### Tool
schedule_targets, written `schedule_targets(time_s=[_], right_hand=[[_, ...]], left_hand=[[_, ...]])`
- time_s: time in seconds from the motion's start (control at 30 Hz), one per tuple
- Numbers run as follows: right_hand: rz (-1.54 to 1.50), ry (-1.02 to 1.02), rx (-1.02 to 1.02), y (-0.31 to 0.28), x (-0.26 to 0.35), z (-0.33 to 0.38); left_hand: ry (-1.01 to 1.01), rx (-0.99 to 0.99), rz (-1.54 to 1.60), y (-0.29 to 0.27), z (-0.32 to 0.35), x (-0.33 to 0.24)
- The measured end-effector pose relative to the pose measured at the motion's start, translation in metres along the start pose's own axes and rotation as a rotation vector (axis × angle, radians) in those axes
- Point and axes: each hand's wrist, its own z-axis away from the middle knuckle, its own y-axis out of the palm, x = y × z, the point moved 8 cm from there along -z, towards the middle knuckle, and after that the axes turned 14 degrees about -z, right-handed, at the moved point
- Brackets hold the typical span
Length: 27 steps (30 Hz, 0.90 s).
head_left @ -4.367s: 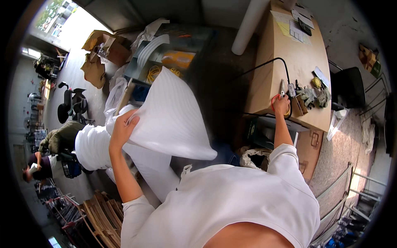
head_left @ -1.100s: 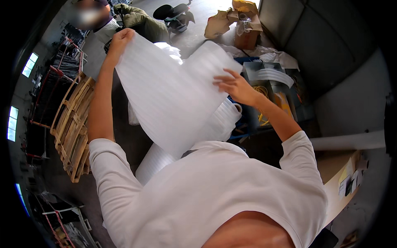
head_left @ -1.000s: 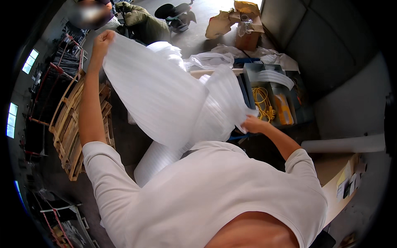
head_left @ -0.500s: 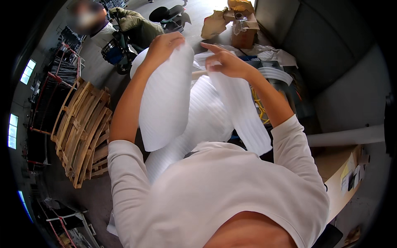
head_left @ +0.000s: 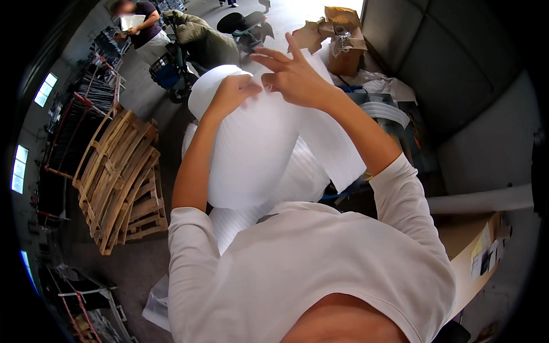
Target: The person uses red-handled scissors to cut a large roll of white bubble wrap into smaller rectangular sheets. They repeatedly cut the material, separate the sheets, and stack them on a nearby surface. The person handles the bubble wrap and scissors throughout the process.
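A white foam sheet hangs in a broad curved fold in front of me, with its ribbed surface showing. My left hand is closed on its upper edge, fingers curled over the foam. Close beside it, my right hand pinches the sheet between thumb and a bent finger, while its other fingers fan out. From under the right hand a flap of the foam slants down to the right. More ribbed white foam lies behind and below the fold. Whatever the foam covers is hidden.
Wooden pallets lean at the left near metal racks. A scooter with a padded cover and another person are at the far left. An opened cardboard box stands far right; a white tube and large carton are nearer.
My right hand has moved left and slightly up, bringing the flap against the fold. My left hand has come down. The gap between the two foam edges has closed.
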Motion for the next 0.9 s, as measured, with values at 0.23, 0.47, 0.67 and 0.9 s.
schedule_targets(time_s=[0.23, 0.47, 0.67, 0.9], right_hand=[[-0.157, 0.092, 0.306, 0.040, -0.022, -0.006], [-0.179, -0.046, 0.033, 0.031, -0.011, 0.006], [-0.118, -0.180, -0.151, 0.030, 0.023, 0.064], [-0.333, 0.784, 1.636, 0.188, -0.006, 0.508]], left_hand=[[0.044, -0.035, 0.109, 0.006, 0.009, -0.005], [0.017, -0.171, 0.292, 0.024, 0.011, 0.016], [-0.102, -0.378, 0.274, -0.024, 0.017, 0.035], [-0.227, -0.834, -0.277, -0.184, 0.052, 0.146]])
